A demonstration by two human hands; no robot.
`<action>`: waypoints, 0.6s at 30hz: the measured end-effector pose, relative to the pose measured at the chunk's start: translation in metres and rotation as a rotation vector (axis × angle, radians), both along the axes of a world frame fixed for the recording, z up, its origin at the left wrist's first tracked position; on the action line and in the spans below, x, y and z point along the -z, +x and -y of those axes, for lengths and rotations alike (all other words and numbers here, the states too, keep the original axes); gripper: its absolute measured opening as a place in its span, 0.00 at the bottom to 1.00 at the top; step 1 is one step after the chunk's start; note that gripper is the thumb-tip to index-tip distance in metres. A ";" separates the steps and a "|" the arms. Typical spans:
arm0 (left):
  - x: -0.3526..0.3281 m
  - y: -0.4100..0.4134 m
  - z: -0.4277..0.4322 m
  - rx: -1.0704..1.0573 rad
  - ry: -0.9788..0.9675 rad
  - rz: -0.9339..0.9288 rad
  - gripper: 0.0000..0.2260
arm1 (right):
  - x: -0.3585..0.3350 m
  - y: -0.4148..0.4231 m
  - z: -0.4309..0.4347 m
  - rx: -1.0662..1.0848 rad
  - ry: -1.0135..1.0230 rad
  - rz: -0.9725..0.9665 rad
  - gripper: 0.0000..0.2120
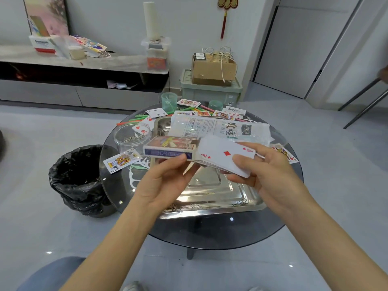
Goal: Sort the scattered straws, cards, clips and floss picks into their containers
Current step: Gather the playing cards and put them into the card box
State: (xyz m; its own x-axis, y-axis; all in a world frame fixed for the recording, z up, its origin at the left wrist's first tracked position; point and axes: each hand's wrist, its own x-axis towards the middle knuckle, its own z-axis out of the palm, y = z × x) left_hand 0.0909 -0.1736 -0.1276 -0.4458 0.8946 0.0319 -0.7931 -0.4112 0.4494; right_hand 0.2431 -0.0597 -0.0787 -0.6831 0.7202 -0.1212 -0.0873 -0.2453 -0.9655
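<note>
- The left hand (165,181) is gripping the card box (170,149) above the metal tray (210,204); the thumb is pressing on the near side of the box and the other fingers are curling under it.
- The right hand (266,171) is pinching a stack of cards (224,156) above the tray, thumb on the ace of diamonds on top and fingers close together below.
- The stack is meeting the right end of the box; whether it is already inside, I cannot tell.
- Paper clips (189,206) are lying along the near rim of the tray.
- A printed plastic bag (218,128) is lying over the far part of the tray.
- Left of the tray, a clear round container (132,135) is holding some clips, and a king card (119,161) and white floss picks (134,177) are lying nearby.
- Beyond the tray, straws (132,120), more cards and two green cups (169,100) are standing or lying.
- The tray is sitting on a round glass table (231,234); a black-lined bin (79,179) is standing on the grey floor to its left.
</note>
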 end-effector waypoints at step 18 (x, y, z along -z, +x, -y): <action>0.009 0.003 0.009 0.188 -0.080 -0.117 0.28 | -0.032 -0.003 -0.039 -0.313 0.070 0.280 0.13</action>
